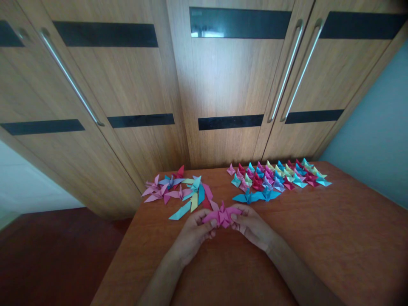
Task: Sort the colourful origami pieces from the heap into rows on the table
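Note:
A pink origami crane (223, 216) is held up between my two hands, its wings spread sideways. My left hand (198, 231) pinches one wing between thumb and fingers. On the other side, my right hand (251, 225) grips the opposite wing the same way. Just beyond the hands, two blue paper cranes (256, 196) sit side by side with their wings touching or overlapping. A loose pile of paper cranes (180, 192) in pink, red, yellow and light blue spreads out beyond my left hand.
Rows of small folded paper pieces (277, 175) in many colours stand at the back right of the brown wooden table (334, 238). A wooden wardrobe (223, 80) with long metal handles rises behind the table. A pale blue wall (372, 119) is at the right.

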{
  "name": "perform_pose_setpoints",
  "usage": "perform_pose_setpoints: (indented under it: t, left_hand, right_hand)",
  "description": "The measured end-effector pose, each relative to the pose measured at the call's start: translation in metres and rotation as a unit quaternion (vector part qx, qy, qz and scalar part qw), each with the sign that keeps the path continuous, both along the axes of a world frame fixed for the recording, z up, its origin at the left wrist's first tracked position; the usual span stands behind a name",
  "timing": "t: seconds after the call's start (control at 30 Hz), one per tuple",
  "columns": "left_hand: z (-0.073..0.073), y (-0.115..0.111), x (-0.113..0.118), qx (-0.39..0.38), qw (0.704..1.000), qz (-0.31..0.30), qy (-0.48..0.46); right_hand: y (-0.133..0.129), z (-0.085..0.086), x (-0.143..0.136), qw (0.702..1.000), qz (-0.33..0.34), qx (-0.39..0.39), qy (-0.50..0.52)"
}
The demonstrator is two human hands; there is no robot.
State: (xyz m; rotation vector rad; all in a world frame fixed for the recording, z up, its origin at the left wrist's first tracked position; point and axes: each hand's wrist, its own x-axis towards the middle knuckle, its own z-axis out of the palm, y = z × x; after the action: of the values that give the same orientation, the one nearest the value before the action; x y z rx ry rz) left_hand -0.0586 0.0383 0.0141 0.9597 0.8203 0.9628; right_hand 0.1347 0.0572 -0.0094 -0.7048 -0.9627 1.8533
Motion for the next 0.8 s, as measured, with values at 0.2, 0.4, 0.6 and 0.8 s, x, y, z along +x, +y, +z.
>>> perform_pose_setpoints:
  t: [0.2, 0.4, 0.6, 0.8]
  left_hand:
    - [-0.0051, 0.0025, -0.0043, -0.03, 0.997, 0.029, -0.069]
    - [-0.0025, 0.0037, -0.0076, -0.05, 0.993, 0.022, -0.101]
    - [-0.0017, 0.0052, -0.0095, -0.046, 0.998, 0.022, -0.032]
    - [-0.0058, 0.0083, -0.0078, -0.02, 0.995, 0.083, 0.052]
  right_hand:
    - [0.0031, -0.0004, 0.0036, 0.993, -0.071, -0.068, 0.067]
    - [0.0061, -0.0001, 0.0056, 0.992, -0.098, -0.066, 0.042]
    - [0.0099, -0.0035, 0.0062, 0.99, -0.136, -0.026, -0.007]
    - [0.0103, -0.0045, 0.0043, 0.96, -0.218, 0.07, -0.16]
